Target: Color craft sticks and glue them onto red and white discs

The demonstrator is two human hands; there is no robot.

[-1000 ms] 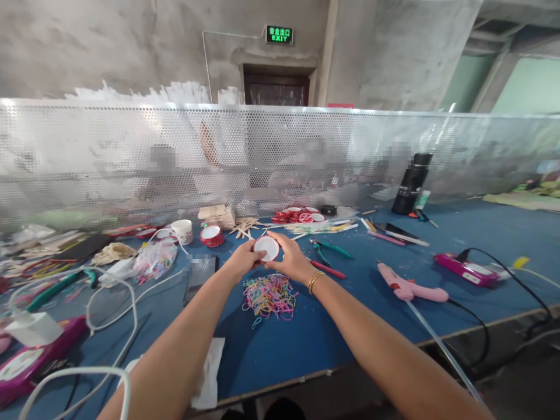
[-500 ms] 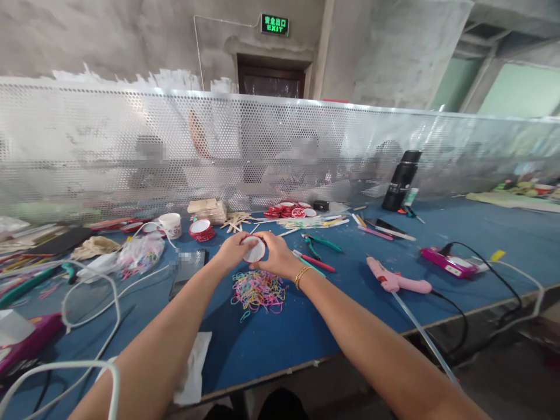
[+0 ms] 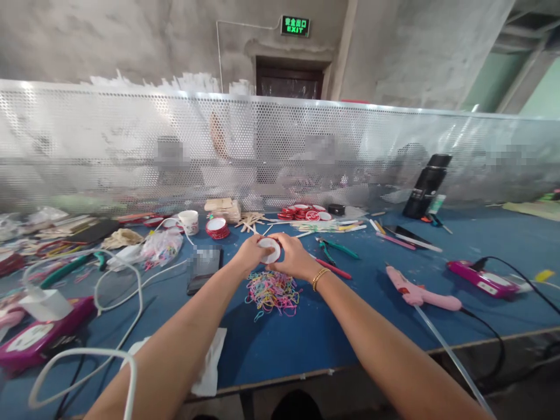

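Note:
Both my hands hold a small round disc (image 3: 272, 251), white inside with a red rim, above the blue tabletop. My left hand (image 3: 252, 254) grips its left side, the thumb lying over the white face. Curled round the right edge is my right hand (image 3: 292, 254), a gold bracelet on its wrist. Just below the hands lies a heap of colourful small loops (image 3: 273, 293), perhaps rubber bands or clips. Similar red-rimmed discs sit in a stack (image 3: 217, 228) and a spread pile (image 3: 301, 212) farther back.
A pink glue gun (image 3: 422, 291) rests at right near a magenta power strip (image 3: 483, 279) and a black bottle (image 3: 427, 186). Green-handled pliers (image 3: 336, 248) lie right of my hands. A phone (image 3: 205, 269), paper cup (image 3: 189, 222) and looping white cable (image 3: 140, 286) are at left.
The view has turned a little left, so the scene sits farther right. My left thumb has come over the disc's white face. Both hands still hold the disc.

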